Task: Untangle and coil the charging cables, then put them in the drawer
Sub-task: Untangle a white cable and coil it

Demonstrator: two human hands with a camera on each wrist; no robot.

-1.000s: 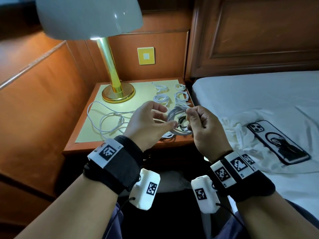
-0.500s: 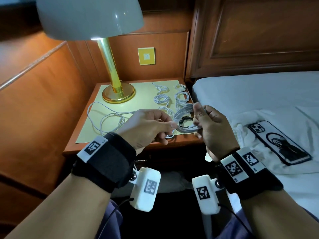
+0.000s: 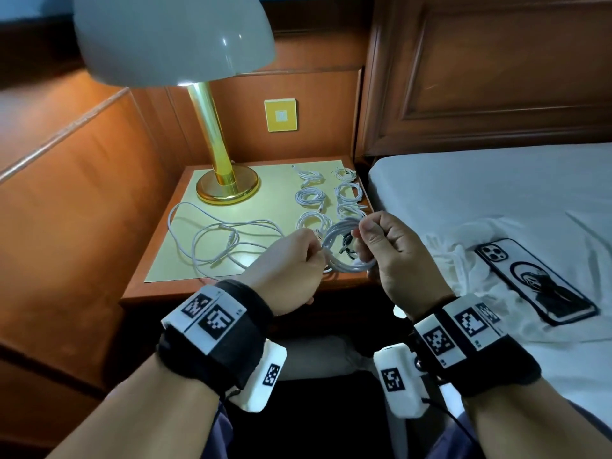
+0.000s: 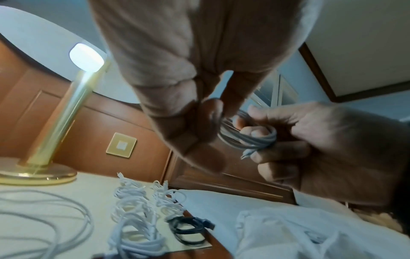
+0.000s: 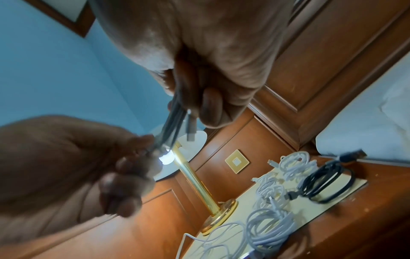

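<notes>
Both hands hold one coiled white cable (image 3: 344,256) in the air above the nightstand's front right corner. My left hand (image 3: 291,260) pinches the coil's left side, and my right hand (image 3: 387,246) grips its right side with curled fingers. In the left wrist view the coil (image 4: 250,138) loops round the right hand's fingers (image 4: 264,157), its plug end poking out. Several coiled white cables (image 3: 311,197) lie in two rows on the nightstand (image 3: 159,286). A coiled black cable (image 4: 188,231) lies near the front right. A loose tangled white cable (image 3: 218,236) sprawls to the left.
A brass lamp (image 3: 218,173) with a white shade stands at the nightstand's back left. A yellow mat (image 3: 271,180) covers the top. The bed (image 3: 496,193) lies to the right, with a phone (image 3: 533,279) and crumpled white cloth (image 3: 450,256) on it.
The hands have turned the coil between them and shifted their grips; my right hand's fingers curled closed around the coil's right side. The cables on the nightstand have not moved.
</notes>
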